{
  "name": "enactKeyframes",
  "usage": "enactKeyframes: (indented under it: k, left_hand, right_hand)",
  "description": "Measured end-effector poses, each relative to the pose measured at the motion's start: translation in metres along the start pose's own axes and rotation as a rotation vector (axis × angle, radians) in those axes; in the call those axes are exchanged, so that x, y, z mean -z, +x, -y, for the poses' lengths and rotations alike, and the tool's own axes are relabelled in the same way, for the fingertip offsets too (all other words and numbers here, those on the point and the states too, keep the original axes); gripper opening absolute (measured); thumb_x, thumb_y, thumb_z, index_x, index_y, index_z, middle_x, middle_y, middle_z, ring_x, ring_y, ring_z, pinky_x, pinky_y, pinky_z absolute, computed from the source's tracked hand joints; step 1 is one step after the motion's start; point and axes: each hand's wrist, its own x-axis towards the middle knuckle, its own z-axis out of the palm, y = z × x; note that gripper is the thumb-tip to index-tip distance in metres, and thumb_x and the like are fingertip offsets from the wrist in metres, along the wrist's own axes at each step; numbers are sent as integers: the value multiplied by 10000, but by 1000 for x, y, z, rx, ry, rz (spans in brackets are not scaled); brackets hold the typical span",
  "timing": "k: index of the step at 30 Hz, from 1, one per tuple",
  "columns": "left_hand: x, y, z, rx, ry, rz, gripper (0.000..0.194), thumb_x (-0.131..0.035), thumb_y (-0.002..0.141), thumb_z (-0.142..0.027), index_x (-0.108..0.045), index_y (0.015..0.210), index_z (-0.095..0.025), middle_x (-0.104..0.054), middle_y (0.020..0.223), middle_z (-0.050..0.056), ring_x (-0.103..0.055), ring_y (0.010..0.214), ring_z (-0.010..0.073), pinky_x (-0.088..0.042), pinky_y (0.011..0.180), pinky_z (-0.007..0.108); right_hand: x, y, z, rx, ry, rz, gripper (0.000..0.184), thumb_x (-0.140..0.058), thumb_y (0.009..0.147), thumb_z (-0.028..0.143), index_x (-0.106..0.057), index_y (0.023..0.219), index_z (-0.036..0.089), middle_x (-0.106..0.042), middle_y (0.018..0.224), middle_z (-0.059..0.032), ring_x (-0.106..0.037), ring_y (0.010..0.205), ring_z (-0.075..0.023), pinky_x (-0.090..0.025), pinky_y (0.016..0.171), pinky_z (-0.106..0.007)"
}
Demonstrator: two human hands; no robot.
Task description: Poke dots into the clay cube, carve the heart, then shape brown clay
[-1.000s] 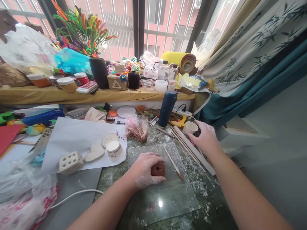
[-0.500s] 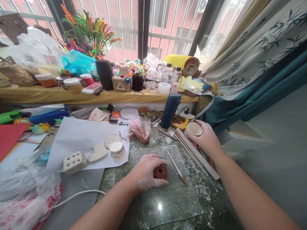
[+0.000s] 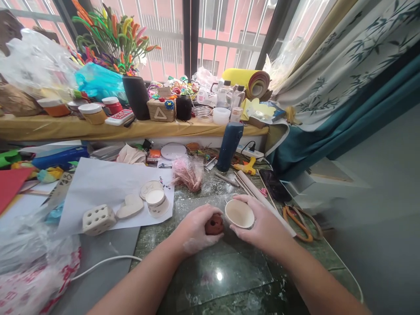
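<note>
My left hand [image 3: 199,229] is wrapped round a lump of reddish-brown clay [image 3: 214,224] with a dark hole in it, above the clear sheet [image 3: 226,271] on the table. Just to the right, my right hand [image 3: 254,218] grips a small cream paper cup [image 3: 239,213], tilted so its mouth faces me. The cup and the clay are close together, with a narrow gap between them. What is inside the cup I cannot make out beyond its pale inner wall. The pointed stick seen earlier on the sheet is mostly hidden behind the cup and right hand.
A rolling pin [image 3: 278,213] and thin sticks lie to the right, near a phone [image 3: 274,185] and orange-handled scissors [image 3: 303,224]. A blue bottle [image 3: 230,147] stands behind, beside a yellow glue gun [image 3: 246,166]. White paper [image 3: 95,179] on the left bears clay pieces, including a die [image 3: 98,219].
My right hand has taken hold of the cup and brought it from the right, by the rolling pin, in toward the clay. My left hand keeps its hold on the clay, nearly in place.
</note>
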Motion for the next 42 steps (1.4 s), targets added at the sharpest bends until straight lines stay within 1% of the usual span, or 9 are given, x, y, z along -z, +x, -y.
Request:
enactKeyframes:
  k: [5,9,17,20,27,33,36,39,42]
  left_hand:
    - [-3,0,2,-37,40,-79,420,-737,797,-179,-639,1200,-248,-681,1160,62,-635,1094,238,-514,974,366]
    - [-4,1,4,3,123,-77,389,-760,797,-218,-649,1170,-232,-685,1129,73,-641,1063,255,-507,956,385]
    - [2,0,1,49,105,-62,412,-795,758,-259,-642,1140,-240,-694,1120,58,-647,1057,265,-500,954,397]
    - [3,-3,-3,-19,106,24,428,-830,735,-326,-654,1118,-250,-717,1079,41,-665,1001,254,-500,923,379]
    - [-3,-5,-3,-191,117,181,493,-856,732,-412,-670,1158,-249,-745,1119,58,-690,996,265,-506,905,374]
    - [-3,-4,2,-196,74,163,530,-854,748,-356,-643,1221,-243,-717,1219,77,-669,1112,284,-510,990,395]
    - [-3,-3,2,-185,64,164,529,-849,755,-358,-643,1227,-239,-706,1208,80,-672,1087,276,-523,981,399]
    - [-4,-2,0,-183,60,174,532,-847,761,-362,-643,1233,-229,-680,1224,87,-663,1086,268,-536,965,387]
    - [-4,-1,-1,-187,71,174,538,-847,765,-357,-640,1240,-212,-669,1220,92,-651,1090,266,-540,958,383]
  right_hand:
    - [-13,-7,-4,-13,2,63,692,-764,767,288,-567,1430,279,-632,1441,-100,-582,1344,-333,-449,1145,-542]
    - [-27,-11,-10,-118,132,5,868,-797,749,297,-429,1535,275,-625,1449,-127,-623,1305,-338,-492,1102,-552]
    - [-28,-3,-21,-159,346,-147,696,-825,764,383,-536,1380,235,-674,1352,-143,-680,1199,-328,-536,1042,-525]
    - [-22,14,-21,-168,379,-175,697,-820,770,387,-531,1381,219,-687,1326,-152,-696,1164,-323,-546,1013,-509]
    - [-37,49,-15,-66,276,-55,738,-837,716,344,-556,1387,223,-667,1378,-133,-654,1243,-320,-506,1062,-484]
    - [-38,39,-24,-72,124,-35,937,-828,706,347,-399,1533,245,-597,1446,-135,-596,1293,-323,-471,1086,-504]
    - [-30,21,-31,-172,-8,-36,647,-756,757,334,-540,1353,207,-688,1213,-115,-676,1061,-290,-543,913,-451]
    - [-30,6,-38,-224,-146,49,299,-661,805,255,-623,1097,205,-709,1008,-75,-675,893,-253,-529,814,-400]
    - [-34,0,-42,-233,-209,81,303,-579,821,170,-640,1117,202,-703,931,-56,-667,851,-239,-505,795,-378]
